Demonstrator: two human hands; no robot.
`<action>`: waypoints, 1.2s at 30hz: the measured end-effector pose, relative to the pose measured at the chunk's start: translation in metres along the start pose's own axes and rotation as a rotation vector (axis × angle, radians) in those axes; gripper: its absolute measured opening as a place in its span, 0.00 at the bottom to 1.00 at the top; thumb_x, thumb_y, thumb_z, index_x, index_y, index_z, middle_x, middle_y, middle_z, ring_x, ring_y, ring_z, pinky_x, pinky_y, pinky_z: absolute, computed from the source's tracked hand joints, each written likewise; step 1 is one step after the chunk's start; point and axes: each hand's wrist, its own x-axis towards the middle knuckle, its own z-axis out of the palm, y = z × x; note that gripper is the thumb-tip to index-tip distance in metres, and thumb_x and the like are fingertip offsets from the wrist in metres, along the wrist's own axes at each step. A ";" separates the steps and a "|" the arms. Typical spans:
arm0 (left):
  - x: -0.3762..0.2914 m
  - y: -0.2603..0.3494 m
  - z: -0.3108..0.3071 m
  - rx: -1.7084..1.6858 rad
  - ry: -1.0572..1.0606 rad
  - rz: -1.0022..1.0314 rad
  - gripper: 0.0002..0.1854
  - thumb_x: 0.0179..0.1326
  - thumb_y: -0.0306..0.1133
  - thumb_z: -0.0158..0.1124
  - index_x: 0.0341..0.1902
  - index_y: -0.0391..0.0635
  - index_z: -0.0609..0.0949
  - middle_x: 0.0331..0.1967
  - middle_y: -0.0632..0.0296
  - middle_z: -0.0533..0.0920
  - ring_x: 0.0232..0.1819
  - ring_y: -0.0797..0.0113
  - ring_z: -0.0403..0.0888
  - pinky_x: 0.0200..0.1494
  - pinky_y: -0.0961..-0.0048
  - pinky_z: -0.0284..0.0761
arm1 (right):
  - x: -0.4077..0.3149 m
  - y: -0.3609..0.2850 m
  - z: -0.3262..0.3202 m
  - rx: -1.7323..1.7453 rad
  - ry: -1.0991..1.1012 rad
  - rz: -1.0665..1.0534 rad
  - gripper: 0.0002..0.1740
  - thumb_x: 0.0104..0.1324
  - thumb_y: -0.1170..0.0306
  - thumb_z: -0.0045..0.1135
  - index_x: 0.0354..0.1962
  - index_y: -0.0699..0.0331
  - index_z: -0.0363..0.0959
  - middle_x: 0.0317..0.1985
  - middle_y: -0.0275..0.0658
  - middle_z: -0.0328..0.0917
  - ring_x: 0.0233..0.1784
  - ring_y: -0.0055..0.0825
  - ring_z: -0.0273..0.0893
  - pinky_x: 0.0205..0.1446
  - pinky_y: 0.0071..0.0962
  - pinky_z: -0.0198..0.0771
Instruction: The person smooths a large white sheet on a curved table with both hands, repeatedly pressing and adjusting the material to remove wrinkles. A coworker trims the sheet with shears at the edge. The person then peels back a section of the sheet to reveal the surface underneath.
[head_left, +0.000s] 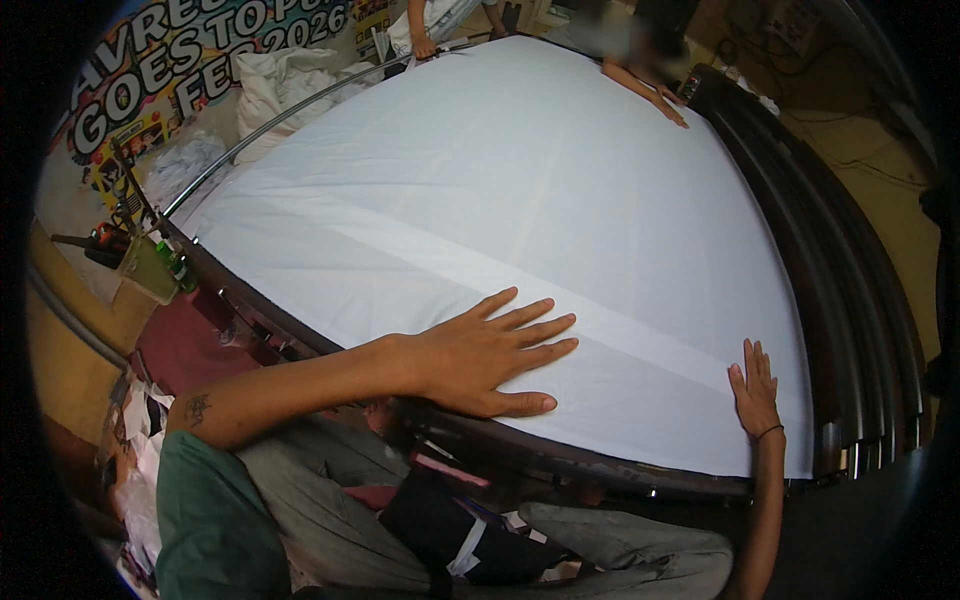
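Note:
A wide sheet of white fabric (525, 187) lies stretched over a large table. My left hand (487, 360) rests palm down on it near the front edge, fingers spread and nothing held. Farther right, close to the fabric's right side, my right hand (755, 394) lies flat, its fingers extended and its thumb apart. A brighter straight band runs diagonally through the cloth between my two hands and toward the far left. Faint creases show in the fabric at the left.
Dark padded rollers (810, 247) line the table's right side. A metal rod (277, 124) runs along the left. A co-worker's hand (667, 105) touches the far right cloth; another person's hand (424, 48) is at the rod's far end. A tool bin (150, 266) hangs at left.

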 end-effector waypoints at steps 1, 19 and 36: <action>0.000 0.000 0.000 -0.011 -0.006 0.003 0.43 0.76 0.66 0.34 0.80 0.42 0.57 0.82 0.45 0.51 0.84 0.44 0.42 0.82 0.42 0.37 | 0.000 0.001 0.000 0.002 -0.001 0.002 0.42 0.78 0.39 0.31 0.81 0.49 0.40 0.84 0.44 0.35 0.87 0.48 0.29 0.84 0.60 0.25; -0.043 -0.077 -0.047 -0.055 0.222 -0.459 0.37 0.79 0.52 0.45 0.81 0.43 0.54 0.82 0.45 0.51 0.84 0.51 0.43 0.83 0.52 0.37 | -0.001 -0.002 -0.008 0.050 -0.090 0.065 0.41 0.79 0.47 0.31 0.81 0.52 0.33 0.84 0.44 0.30 0.87 0.46 0.25 0.84 0.59 0.20; -0.047 -0.083 -0.028 0.092 0.015 -0.537 0.43 0.78 0.62 0.37 0.81 0.39 0.53 0.82 0.43 0.49 0.84 0.47 0.39 0.83 0.49 0.34 | -0.002 0.005 -0.012 0.044 -0.136 0.039 0.40 0.80 0.48 0.26 0.81 0.57 0.32 0.84 0.48 0.28 0.87 0.47 0.23 0.85 0.54 0.21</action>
